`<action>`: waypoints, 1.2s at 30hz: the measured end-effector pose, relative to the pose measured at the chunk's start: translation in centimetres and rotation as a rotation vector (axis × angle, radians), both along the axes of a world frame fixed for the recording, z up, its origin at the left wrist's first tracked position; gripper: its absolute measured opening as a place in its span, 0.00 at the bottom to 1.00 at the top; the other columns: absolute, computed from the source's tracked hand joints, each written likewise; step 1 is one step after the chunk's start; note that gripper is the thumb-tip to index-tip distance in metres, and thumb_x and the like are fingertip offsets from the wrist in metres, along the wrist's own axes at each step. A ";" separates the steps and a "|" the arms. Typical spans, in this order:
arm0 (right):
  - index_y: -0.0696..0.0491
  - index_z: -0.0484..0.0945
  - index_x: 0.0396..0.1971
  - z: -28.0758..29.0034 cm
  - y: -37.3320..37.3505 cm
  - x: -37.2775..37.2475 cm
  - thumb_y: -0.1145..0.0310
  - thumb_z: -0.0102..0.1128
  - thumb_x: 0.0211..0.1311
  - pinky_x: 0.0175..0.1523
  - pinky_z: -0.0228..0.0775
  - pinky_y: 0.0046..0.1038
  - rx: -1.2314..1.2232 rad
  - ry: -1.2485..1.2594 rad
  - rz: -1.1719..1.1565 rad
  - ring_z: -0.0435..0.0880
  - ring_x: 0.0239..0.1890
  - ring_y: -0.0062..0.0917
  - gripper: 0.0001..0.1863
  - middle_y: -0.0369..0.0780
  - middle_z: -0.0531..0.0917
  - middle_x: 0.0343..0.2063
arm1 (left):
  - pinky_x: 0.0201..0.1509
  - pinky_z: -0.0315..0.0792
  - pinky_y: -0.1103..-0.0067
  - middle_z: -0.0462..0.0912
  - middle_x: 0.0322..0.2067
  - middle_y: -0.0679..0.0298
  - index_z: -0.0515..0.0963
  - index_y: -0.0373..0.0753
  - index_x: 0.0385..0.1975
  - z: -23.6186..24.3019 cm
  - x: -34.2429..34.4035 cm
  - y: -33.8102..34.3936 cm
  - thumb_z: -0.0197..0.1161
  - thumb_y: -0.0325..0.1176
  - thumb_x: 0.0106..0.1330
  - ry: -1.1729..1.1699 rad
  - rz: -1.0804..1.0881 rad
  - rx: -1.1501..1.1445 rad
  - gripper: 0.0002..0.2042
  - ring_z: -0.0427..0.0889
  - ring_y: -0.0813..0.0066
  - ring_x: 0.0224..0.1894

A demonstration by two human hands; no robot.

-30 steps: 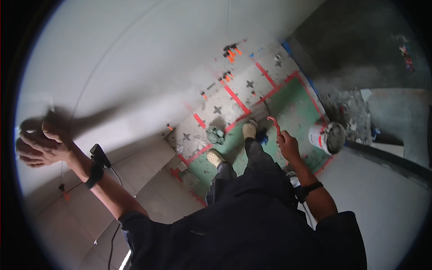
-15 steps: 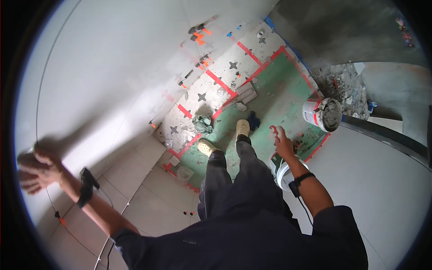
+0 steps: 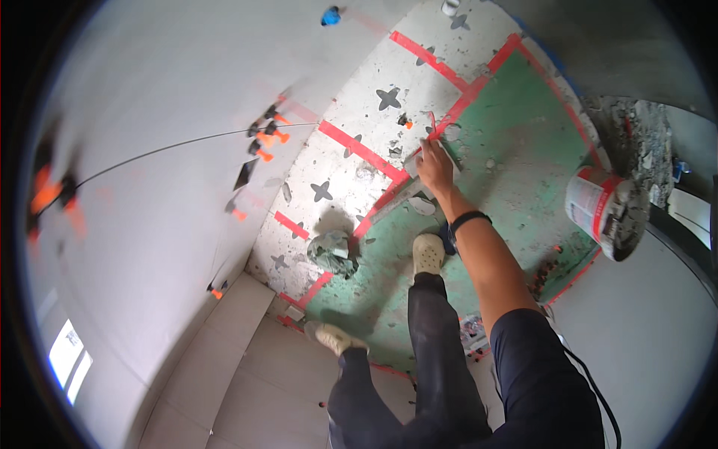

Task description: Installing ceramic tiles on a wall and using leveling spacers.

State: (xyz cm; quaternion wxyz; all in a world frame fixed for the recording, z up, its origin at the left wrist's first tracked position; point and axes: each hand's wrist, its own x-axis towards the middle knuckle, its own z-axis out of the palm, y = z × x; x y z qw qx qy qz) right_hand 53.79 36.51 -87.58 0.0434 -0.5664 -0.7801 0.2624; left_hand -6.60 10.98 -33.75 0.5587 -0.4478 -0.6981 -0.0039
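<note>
My right hand [image 3: 435,170] reaches down to the floor, its fingers closed on a thin, curved red piece [image 3: 432,123] whose kind I cannot make out. Just beneath and beside it lie grey strip-like offcuts [image 3: 404,200] along the red tape [image 3: 473,91]. A crumpled green bag [image 3: 329,254] lies to the left of the offcuts. My left hand is out of view.
Orange-and-black tile levelling clips [image 3: 268,135] stick out from the tiled wall [image 3: 172,179] at left. A mortar-smeared white and red bucket [image 3: 587,198] stands at right, near rubble [image 3: 649,142]. The green floor [image 3: 516,142] carries scattered debris and small clips.
My right hand has moved forward and down to the floor by the grey offcuts. My left hand, spread near the wall before, has left the view. The view has shifted closer to the floor.
</note>
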 end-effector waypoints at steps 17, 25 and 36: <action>0.56 0.71 0.37 -3.5 -4.6 -3.6 0.59 0.65 0.57 0.37 0.73 0.50 -0.170 0.262 -0.106 0.81 0.31 0.50 0.18 0.48 0.81 0.28 | 0.73 0.37 0.59 0.42 0.73 0.51 0.43 0.38 0.71 -10.6 2.2 3.9 0.44 0.53 0.74 -0.434 -0.126 -0.044 0.35 0.40 0.55 0.73; 0.58 0.70 0.55 26.5 -21.7 6.7 0.69 0.74 0.54 0.42 0.77 0.26 -0.559 0.781 0.073 0.81 0.32 0.22 0.30 0.37 0.81 0.29 | 0.79 0.30 0.60 0.35 0.77 0.52 0.34 0.37 0.76 23.4 6.7 -17.6 0.43 0.48 0.77 -0.214 0.158 0.306 0.37 0.31 0.56 0.79; 0.57 0.71 0.44 70.5 -23.4 -9.3 0.74 0.74 0.52 0.46 0.71 0.25 -0.080 0.714 0.302 0.76 0.37 0.20 0.22 0.35 0.77 0.35 | 0.75 0.42 0.47 0.57 0.72 0.48 0.58 0.37 0.71 25.9 11.5 -18.5 0.66 0.42 0.58 -0.391 -0.018 0.145 0.40 0.50 0.44 0.75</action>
